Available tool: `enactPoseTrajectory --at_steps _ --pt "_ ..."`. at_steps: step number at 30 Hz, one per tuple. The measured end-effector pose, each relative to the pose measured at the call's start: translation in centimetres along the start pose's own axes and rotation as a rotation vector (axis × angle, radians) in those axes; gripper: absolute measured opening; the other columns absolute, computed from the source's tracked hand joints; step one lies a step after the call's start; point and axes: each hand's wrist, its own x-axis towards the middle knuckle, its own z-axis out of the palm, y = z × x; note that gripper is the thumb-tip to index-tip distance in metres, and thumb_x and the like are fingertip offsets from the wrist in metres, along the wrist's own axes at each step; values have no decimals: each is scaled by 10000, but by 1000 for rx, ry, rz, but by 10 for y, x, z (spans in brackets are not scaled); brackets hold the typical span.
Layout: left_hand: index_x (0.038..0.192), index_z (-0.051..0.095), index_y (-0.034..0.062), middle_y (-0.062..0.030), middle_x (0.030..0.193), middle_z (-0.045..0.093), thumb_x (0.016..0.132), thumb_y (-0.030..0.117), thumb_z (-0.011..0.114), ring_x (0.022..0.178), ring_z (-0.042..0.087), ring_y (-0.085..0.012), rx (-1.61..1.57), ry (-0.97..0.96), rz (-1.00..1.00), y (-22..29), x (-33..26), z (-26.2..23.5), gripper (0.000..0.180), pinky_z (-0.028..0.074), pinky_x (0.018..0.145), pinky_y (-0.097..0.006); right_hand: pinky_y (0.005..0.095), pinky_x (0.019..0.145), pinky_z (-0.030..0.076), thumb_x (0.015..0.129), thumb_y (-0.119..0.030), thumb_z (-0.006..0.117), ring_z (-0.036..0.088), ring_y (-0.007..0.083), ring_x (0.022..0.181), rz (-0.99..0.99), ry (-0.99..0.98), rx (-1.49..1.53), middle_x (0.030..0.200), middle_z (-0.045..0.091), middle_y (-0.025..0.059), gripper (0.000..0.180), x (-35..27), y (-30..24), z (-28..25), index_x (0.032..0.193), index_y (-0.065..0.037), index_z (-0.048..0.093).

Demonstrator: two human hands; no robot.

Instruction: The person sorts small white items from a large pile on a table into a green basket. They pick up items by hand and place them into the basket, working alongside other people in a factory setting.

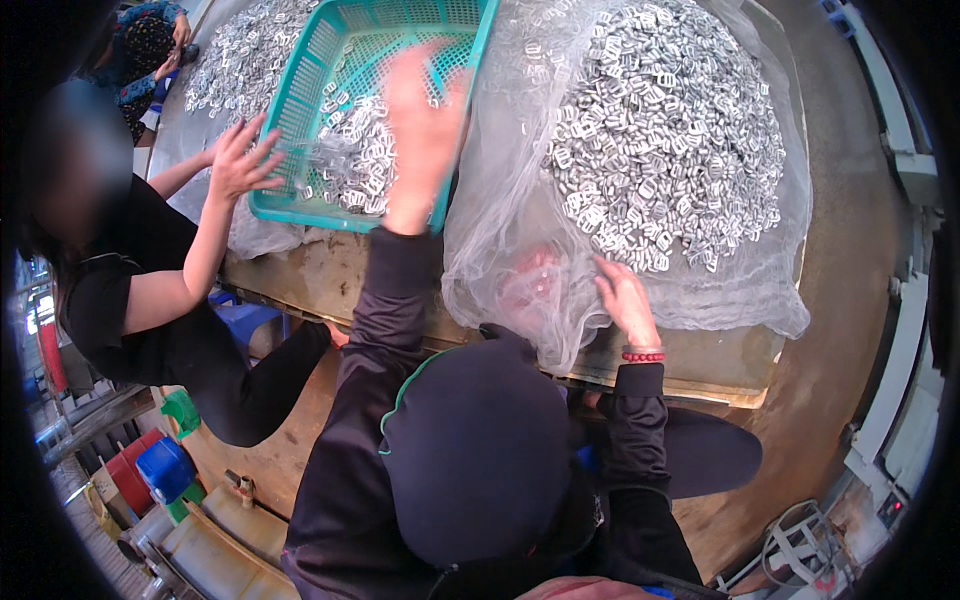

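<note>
My left hand (pixel 425 130) is over the right side of a teal plastic basket (pixel 275 190). It is blurred by motion, but its fingers look stretched apart and nothing shows in them. Small silvery slotted buckles (pixel 365 155) lie in the lower part of the basket. My right hand (pixel 627 305), with red beads at the wrist, rests at the near edge of a white mesh sheet (pixel 700 305), fingers extended and apart. Just beyond it spreads a large heap of the same buckles (pixel 670 130). A reddish patch (pixel 540 275) shows through the bunched mesh, its kind unclear.
A co-worker's open hand (pixel 245 160) is beside the basket's left rim. More buckles (pixel 245 60) lie on the table at the far left, near another person's hands (pixel 178 45). A blue stool (pixel 245 315) stands beneath the table's front edge.
</note>
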Motion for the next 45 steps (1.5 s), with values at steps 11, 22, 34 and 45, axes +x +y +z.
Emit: enactPoseTrajectory --at_steps 11,22,34,45 --pt "1001 602 107 -87 962 579 710 114 663 947 558 -294 -184 -993 505 58 -157 177 297 484 808 -394 406 914 446 845 -118 591 558 346 1078 47 207 158 1143 584 215 400 -21 4 10 1238 -55 558" --pt "1067 546 19 -56 880 635 892 99 606 632 603 -99 -1137 -923 -770 36 -64 148 202 441 459 -193 443 974 391 750 -99 695 452 410 1135 323 348 -237 1187 501 213 551 18 94 -12 1267 -49 512" --pt "807 540 93 -2 702 489 904 354 548 564 438 -62 -1908 -1026 -1033 45 -67 126 278 322 405 -191 285 600 527 873 27 547 601 160 689 231 659 1036 835 608 129 144 41 39 -49 1017 37 554" --pt "883 584 64 -134 732 636 784 274 656 730 650 -324 88 -1069 259 39 -144 151 243 503 612 -436 419 835 465 672 -20 734 600 369 891 372 607 -128 892 609 212 305 23 96 -4 955 5 624"
